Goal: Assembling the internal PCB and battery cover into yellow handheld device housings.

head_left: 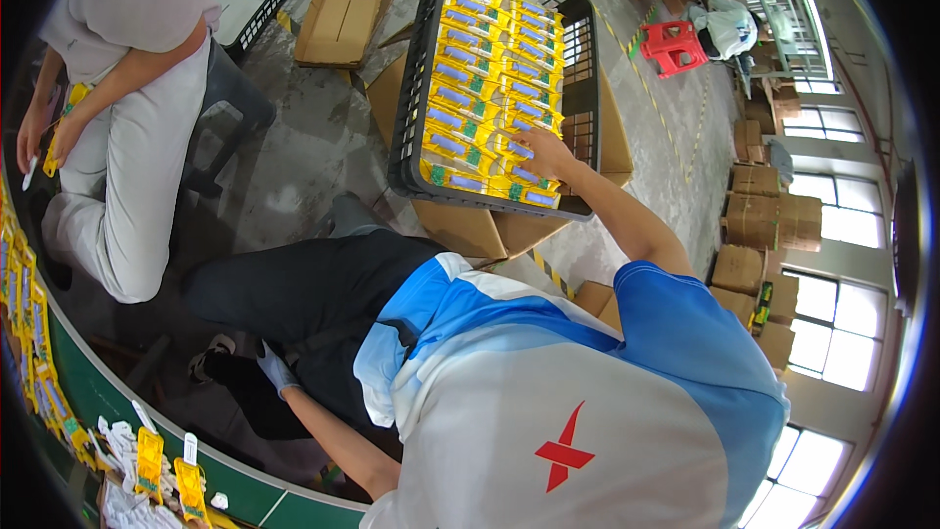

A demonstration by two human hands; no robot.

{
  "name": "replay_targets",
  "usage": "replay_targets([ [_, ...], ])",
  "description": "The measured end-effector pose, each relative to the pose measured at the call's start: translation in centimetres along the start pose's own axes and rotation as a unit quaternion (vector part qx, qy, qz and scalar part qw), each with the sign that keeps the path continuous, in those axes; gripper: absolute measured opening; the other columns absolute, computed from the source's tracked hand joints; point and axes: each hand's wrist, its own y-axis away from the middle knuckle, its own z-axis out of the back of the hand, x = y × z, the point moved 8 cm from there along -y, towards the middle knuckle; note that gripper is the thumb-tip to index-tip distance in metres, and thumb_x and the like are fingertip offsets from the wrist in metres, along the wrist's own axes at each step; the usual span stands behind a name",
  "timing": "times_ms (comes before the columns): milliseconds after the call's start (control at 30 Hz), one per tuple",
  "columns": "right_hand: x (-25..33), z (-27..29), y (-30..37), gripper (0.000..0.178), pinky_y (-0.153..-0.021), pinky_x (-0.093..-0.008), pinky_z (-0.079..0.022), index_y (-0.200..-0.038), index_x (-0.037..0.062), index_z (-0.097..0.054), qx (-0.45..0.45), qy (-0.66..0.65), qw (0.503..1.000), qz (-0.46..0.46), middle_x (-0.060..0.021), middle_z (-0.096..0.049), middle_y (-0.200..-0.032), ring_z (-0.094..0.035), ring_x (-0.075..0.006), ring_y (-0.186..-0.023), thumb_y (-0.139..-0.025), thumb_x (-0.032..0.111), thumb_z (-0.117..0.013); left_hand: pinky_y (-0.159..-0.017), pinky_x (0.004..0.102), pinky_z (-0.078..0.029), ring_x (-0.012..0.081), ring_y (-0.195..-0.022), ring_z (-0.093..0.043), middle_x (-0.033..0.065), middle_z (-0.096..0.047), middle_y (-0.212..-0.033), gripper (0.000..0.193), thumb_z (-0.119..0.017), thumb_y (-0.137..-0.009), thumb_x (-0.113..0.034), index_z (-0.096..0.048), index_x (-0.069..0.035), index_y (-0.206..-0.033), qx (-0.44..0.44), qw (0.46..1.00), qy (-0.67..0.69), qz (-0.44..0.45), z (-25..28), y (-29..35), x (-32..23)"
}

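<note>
My right hand point(544, 154) reaches into a black plastic crate point(415, 88) and pinches at a yellow piece point(508, 148) with a pale purple part near the crate's near end. Its fingertips partly hide that piece. Rows of similar yellow pieces point(457, 73), with purple and green parts, fill the crate in two columns. Low on the left, my left hand point(277, 370) wears a light grey glove. It lies beside my dark-trousered leg with the fingers stretched out and holds nothing visible.
Cardboard boxes point(460, 228) support the crate. At left a seated co-worker point(137, 127) handles a yellow piece. A green-topped workbench point(245, 490) curves along the lower left, bearing yellow pieces and white bits. An open carton point(338, 24) and a red stool point(674, 47) stand farther off.
</note>
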Motion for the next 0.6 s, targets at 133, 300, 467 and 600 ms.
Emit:
replay_targets([
  [133, 0.2, 0.2, -1.1, 0.056, -0.096, -0.0424, -0.047, -0.123, 0.0111, -0.060, 0.022, 0.045, 0.998, 0.027, -0.0118, -0.065, -0.114, -0.059, -0.0315, -0.111, -0.074, 0.028, -0.077, -0.083, 0.0331, -0.047, 0.0183, -0.097, -0.061, 0.0092, -0.068, -0.111, 0.046, -0.055, -0.098, -0.034, -0.063, 0.007, -0.117, -0.007, 1.000, 0.005, -0.005, 0.6, -0.8, 1.5],
  [300, -0.3, 0.5, -0.2, 0.059, -0.095, -0.0416, -0.049, -0.126, 0.0110, -0.057, 0.047, 0.018, 0.999, -0.014, -0.0109, -0.067, -0.110, -0.062, -0.0327, -0.107, -0.074, 0.030, -0.079, -0.079, 0.0336, -0.048, 0.0172, -0.094, -0.061, 0.0066, -0.067, -0.108, 0.045, -0.056, -0.098, -0.035, -0.062, 0.005, -0.119, -0.006, 0.999, 0.039, 0.009, 0.9, -1.3, 3.1],
  [467, -3.0, 5.5, 3.1, 0.078, -0.083, -0.0366, -0.055, -0.139, 0.0094, -0.042, -0.197, -0.230, 0.945, -0.127, -0.0153, -0.067, -0.110, -0.068, -0.0249, -0.094, -0.073, 0.022, -0.083, -0.078, 0.0326, -0.048, 0.0174, -0.093, -0.060, 0.0058, -0.065, -0.110, 0.045, -0.057, -0.098, -0.035, -0.060, 0.004, -0.120, -0.011, 0.999, 0.045, 0.010, 1.2, -1.6, 4.1],
  [600, -6.8, 2.5, 5.9, 0.083, -0.072, -0.0310, -0.059, -0.141, 0.0100, -0.038, -0.297, -0.433, 0.756, -0.392, -0.0156, -0.065, -0.112, -0.069, -0.0208, -0.087, -0.073, 0.023, -0.084, -0.094, 0.0337, -0.044, 0.0223, -0.112, -0.058, 0.0144, -0.061, -0.127, 0.048, -0.052, -0.100, -0.028, -0.054, 0.010, -0.129, 0.029, 0.997, 0.061, 0.046, -0.2, -1.4, 2.7],
])
